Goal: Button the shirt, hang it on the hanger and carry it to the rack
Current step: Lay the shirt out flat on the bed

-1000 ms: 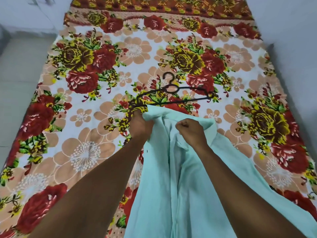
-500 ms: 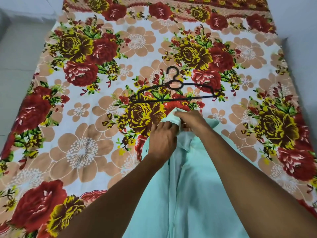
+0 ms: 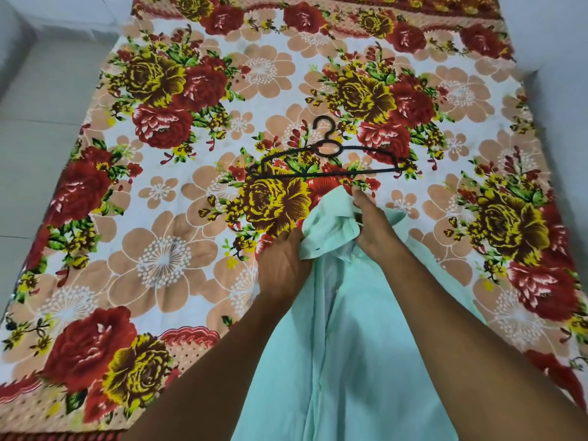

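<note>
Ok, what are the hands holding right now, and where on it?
Both hold the mint shirt at its collar end: left hand and right hand each grip bunched fabric there.

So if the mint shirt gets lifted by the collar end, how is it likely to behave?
Probably floppy: the mint shirt bunches and folds where the left hand and right hand grip it. It looks thin, so likely light. It would likely sag without support from the black hanger, which lies apart on the floral sheet.

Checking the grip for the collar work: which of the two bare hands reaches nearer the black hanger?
The right hand, gripping the mint-green shirt collar just below the black hanger; the left hand holds lower down.
</note>
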